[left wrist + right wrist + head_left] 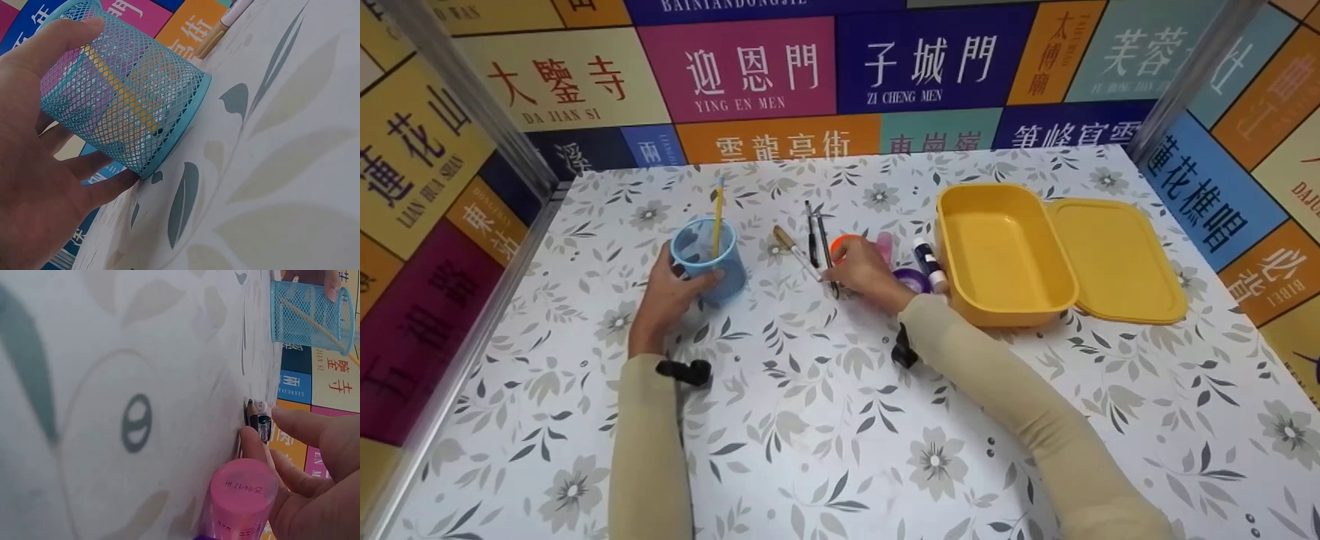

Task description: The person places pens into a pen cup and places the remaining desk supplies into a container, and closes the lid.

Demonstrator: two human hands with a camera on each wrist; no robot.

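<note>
My left hand (pixel 671 296) holds a light-blue mesh pen cup (pixel 124 90), thumb on the near side and fingers around the far side. The cup stands slightly tilted, with one yellow pencil (pixel 718 217) leaning inside it. At the middle of the table my right hand (pixel 866 270) pinches the near end of a dark pencil (pixel 252 415), thumb and finger on either side. The pencil still lies low over the tabletop. Close beside it are a gold-capped white marker (pixel 795 251) and a black pen (pixel 811 236). Partly behind the right hand sits an orange round thing (pixel 844 244).
Right of the right hand lie a pink bottle-like container (pixel 242 495), a purple tape roll (pixel 911 280) and a dark-blue and white tube (pixel 928 262). Farther right stands a yellow box (pixel 1005 315), its yellow lid (pixel 1121 259) beside it. Printed panels (pixel 757 67) border the flower-patterned table.
</note>
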